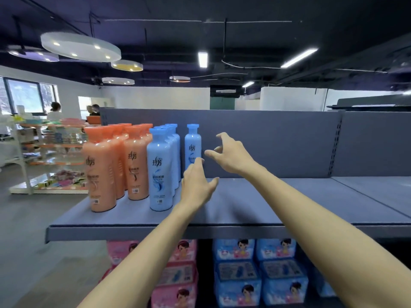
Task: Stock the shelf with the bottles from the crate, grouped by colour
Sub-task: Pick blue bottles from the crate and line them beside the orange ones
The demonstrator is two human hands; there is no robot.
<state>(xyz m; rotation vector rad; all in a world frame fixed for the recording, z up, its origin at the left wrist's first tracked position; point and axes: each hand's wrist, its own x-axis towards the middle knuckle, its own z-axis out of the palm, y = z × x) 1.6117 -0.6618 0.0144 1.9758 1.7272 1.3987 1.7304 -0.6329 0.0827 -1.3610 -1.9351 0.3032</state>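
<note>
Nearest the camera, two bare forearms reach up over the front lip of the grey shelf. Below that lip sit stacked soft packs, pink packs on the left and blue packs on the right, printed with cartoon figures.

The left hand hovers with fingers loosely spread, holding nothing; its fingertips lie at the lower part of the lone blue bottle, though whether they touch it is hard to tell from this angle. The right hand is wide, fingers curved like a claw, just beside that bottle and also empty.

That bottle stands upright near the back panel, apart from the blue row, which runs front to back just to its left. The orange bottles fill two rows further left. The crate is not in view.

The step in hand looks like starting a second blue row. Done well, the lone bottle should be nudged low on its body, not at the neck, to stand square with its label forward, close to its blue neighbours.

The bottles are smooth, glossy plastic, tall with waisted sides, narrow necks and flat caps, so they will likely tip easily and slide on the matte shelf.
</note>
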